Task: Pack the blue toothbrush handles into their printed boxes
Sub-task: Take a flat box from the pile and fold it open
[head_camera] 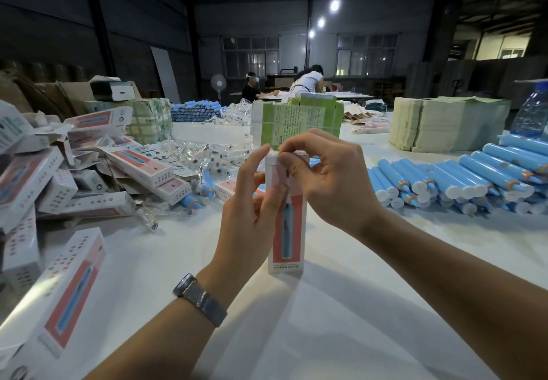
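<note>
- One box [286, 216] stands upright on the table [341, 305] between both hands, long axis vertical
- Left hand [249, 210] wraps its side; right hand [323, 172] pinches its top flap
- Handles [462, 178] piled right of the hands, boxes [89, 172] heaped left; both too many to count

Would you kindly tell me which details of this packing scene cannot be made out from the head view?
- Top flap of the upright printed box: covered by the left hand and right hand, so closed or open is unclear.
- Box contents: hidden by its walls.
- Small print on the green leaflet bundle: too small to read.
- Clear bottle: cut off by the right edge.
- Box pile on the left: blurred and cut off.
</note>
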`<state>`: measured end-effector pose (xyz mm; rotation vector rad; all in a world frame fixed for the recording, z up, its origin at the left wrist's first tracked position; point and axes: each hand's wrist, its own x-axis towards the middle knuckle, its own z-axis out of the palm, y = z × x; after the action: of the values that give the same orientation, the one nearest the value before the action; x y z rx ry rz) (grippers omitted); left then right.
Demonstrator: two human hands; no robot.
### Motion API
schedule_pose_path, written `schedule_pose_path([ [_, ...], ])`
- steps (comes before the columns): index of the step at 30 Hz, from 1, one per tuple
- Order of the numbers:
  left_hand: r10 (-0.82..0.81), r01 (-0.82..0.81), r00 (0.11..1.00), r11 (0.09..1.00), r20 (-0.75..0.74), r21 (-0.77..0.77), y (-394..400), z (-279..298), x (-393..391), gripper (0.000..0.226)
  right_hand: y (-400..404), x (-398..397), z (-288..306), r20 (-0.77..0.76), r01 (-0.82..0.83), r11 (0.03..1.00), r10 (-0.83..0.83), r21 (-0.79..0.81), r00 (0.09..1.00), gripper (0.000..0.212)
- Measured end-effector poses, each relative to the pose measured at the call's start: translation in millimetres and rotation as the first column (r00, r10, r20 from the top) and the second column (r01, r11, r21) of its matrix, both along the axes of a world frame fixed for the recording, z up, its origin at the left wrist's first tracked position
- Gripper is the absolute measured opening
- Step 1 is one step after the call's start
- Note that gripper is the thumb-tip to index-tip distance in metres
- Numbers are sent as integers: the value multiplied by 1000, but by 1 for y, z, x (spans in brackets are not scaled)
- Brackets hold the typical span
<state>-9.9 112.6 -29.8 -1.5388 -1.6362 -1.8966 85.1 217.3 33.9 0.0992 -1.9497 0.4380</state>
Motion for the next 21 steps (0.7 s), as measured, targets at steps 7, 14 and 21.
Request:
schedule_pose_path([
  [7, 5, -4, 1000, 1000, -30, 9, 0, 0, 0, 43, -2, 1, 3, 25, 12, 1000, -12, -26, 1000, 6],
  [14, 24, -23, 997, 1000, -77, 4, -1, -1, -1, 50, -3, 1, 5, 27, 26, 999, -27, 26, 999, 7],
  [21, 7, -6, 996, 1000, -89, 14, -3, 1, 0, 49, -3, 2, 8, 43, 6, 1000, -5, -24, 999, 6],
])
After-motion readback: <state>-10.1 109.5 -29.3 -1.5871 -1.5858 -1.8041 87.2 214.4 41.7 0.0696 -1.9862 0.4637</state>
